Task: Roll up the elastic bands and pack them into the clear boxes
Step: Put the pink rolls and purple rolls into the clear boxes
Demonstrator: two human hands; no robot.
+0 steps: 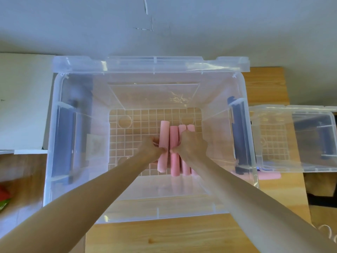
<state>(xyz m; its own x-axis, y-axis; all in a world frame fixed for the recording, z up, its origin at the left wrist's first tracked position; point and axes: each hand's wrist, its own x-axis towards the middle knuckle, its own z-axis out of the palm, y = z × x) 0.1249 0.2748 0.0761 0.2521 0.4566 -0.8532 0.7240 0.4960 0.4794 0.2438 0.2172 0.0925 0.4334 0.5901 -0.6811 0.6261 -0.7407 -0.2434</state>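
Two bare forearms are seen, one from the lower left and one from the lower right. No sleeve is worn on either as far as the frame's edge. The left hand (152,147) and the right hand (191,145) are uncovered. The fingers are slender and the nails are kept short, as far as can be told.
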